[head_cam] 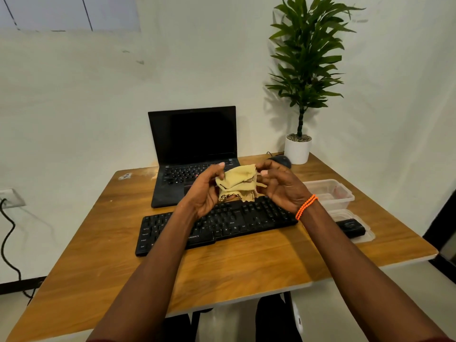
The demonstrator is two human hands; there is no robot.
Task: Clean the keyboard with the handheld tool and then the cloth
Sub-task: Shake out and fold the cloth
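A yellow cloth (238, 182), crumpled and folded, is held in the air above the far edge of the black keyboard (232, 222). My left hand (204, 191) grips its left side with thumb and fingers. My right hand (281, 185) pinches its right side. The keyboard lies across the middle of the wooden table (246, 267), partly hidden by both forearms. A black handheld tool (350, 227) lies on a clear plastic lid at the right of the keyboard.
An open black laptop (192, 144) stands behind the keyboard. A black mouse (282, 160) and a potted plant (298, 149) sit at the back right. A clear plastic container (330, 192) is at the right edge. A black cable (7, 233) hangs at the left wall.
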